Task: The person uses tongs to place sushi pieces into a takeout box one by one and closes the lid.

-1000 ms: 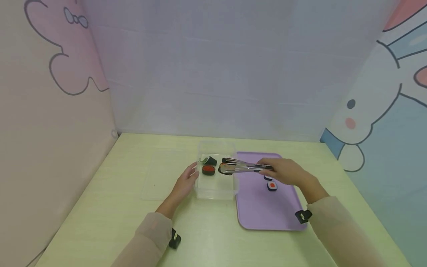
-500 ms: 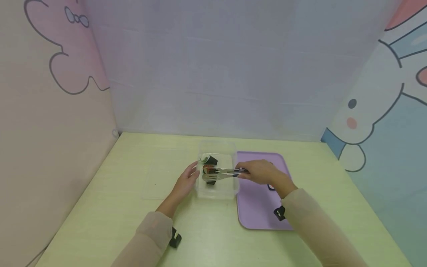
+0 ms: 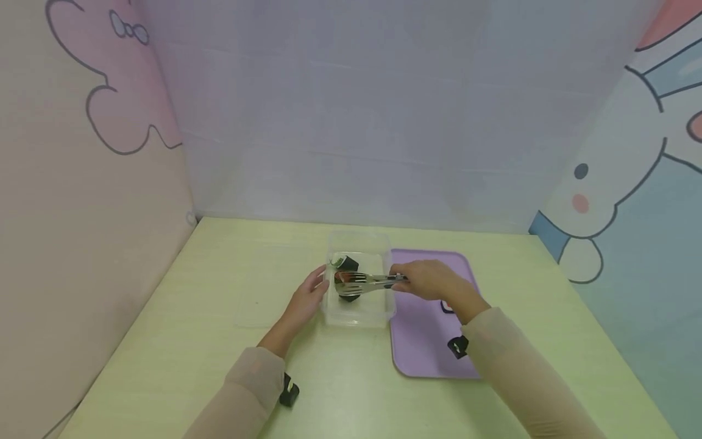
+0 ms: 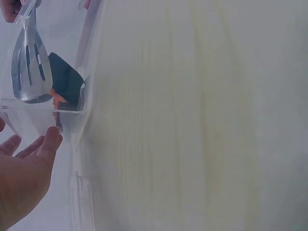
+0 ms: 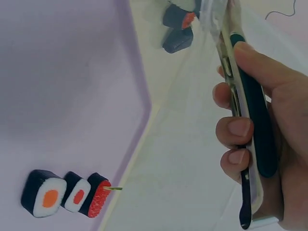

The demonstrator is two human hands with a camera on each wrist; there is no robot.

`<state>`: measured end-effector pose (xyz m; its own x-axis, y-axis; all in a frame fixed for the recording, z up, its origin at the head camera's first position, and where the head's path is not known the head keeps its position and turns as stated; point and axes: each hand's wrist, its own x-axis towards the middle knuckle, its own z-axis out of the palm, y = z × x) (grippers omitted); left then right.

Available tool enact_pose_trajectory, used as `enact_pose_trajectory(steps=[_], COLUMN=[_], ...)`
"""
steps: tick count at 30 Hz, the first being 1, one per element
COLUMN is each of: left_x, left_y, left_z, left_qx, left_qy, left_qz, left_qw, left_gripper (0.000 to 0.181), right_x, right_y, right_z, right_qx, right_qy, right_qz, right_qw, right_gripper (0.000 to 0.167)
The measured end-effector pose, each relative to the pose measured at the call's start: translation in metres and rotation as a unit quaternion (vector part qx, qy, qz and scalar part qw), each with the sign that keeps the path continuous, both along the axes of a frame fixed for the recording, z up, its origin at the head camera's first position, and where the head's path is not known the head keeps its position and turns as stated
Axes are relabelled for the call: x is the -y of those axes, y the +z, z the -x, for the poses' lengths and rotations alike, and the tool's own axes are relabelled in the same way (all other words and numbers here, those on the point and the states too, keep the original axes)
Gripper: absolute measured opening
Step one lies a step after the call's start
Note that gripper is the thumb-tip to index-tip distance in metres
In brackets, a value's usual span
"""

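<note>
**Sushi going into the box**

My right hand [image 3: 425, 280] is wrapped round the tongs [image 5: 255, 106], clamped on their handles; my left hand [image 3: 303, 302] lies at the left side of the box [image 3: 359, 321], fingers extended.

I take this step to be placing: the tongs' ends are inside the box, among a green-ended roll [image 3: 347, 264], a red piece [image 3: 343, 277] and a dark piece [image 3: 349, 299]. Whether they pinch one, I cannot tell. The next move, I judge, calls for easing the tongs apart without nudging the neighbours, then reaching to the tray [image 3: 425, 347], just right of the box, for the three rolls [image 5: 78, 196] there.

The box is clear plastic with rounded corners; the lid [image 3: 269, 299], flat and see-through, lies on the counter [image 3: 329, 390] to its left. The tongs are shiny, slotted metal with smooth dark grips. The tray is plain purple. The three rolls are blocky, dark-wrapped, one with a beaded red face.
</note>
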<state>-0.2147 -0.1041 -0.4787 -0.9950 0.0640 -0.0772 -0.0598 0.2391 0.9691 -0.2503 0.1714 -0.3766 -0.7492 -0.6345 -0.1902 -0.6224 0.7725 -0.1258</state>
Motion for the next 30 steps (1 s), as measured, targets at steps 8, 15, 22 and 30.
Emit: enact_pose_trajectory(steps=[8,15,22,30], left_x=[0.001,0.0,-0.004,-0.002], left_y=[0.002,0.001,-0.002,-0.001], left_z=[0.001,0.0,-0.002,-0.002], left_qx=[-0.003,-0.007,0.0,-0.006], left_qy=[-0.002,0.007,0.008,0.01], left_qz=[-0.009,0.002,-0.006,-0.001], left_qw=[1.0,1.0,1.0,0.9999], left_gripper=[0.05,0.049,0.049,0.049], right_x=[0.003,0.013,0.013,-0.016], right_y=[0.008,-0.001,-0.008,0.006], right_z=[-0.002,-0.002,-0.005,-0.009], right_qx=[-0.01,-0.017,-0.006,0.002], right_qy=[0.019,0.027,0.018,-0.011], right_qz=[-0.035,-0.038,-0.023,0.02], right_qw=[0.9992,0.9988,0.9996,0.9997], right_gripper=[0.01,0.013,0.013,0.016])
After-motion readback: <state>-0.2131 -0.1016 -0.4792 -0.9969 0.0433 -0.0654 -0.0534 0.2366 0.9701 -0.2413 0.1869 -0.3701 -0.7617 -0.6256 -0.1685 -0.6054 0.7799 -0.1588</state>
